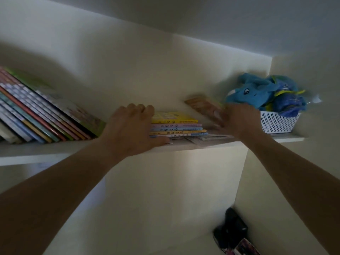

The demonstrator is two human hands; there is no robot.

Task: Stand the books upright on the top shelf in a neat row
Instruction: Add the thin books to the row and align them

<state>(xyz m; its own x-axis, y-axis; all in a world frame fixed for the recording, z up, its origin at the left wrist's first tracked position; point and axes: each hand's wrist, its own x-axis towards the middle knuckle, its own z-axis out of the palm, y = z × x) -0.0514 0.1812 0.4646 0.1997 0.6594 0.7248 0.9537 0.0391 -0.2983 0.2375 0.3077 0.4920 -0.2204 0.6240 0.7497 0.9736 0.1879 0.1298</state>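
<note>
On the white top shelf [46, 150] a row of thin books [40, 115] leans over to the left at a slant. In the middle lies a flat stack of books [176, 126] with a yellow one on top. My left hand [132, 129] rests on the stack's left end, fingers curled over the top and thumb under the lowest books. My right hand [239, 116] grips a tan-orange book [204, 105] that is tilted and lifted off the shelf, blurred by motion. A few thin booklets [211, 137] lie flat below it.
A white perforated basket [276, 124] with a blue plush toy [257, 92] stands at the shelf's right end, close behind my right hand. A side wall closes the shelf on the right. Lower down at the right sits a dark object [231, 230].
</note>
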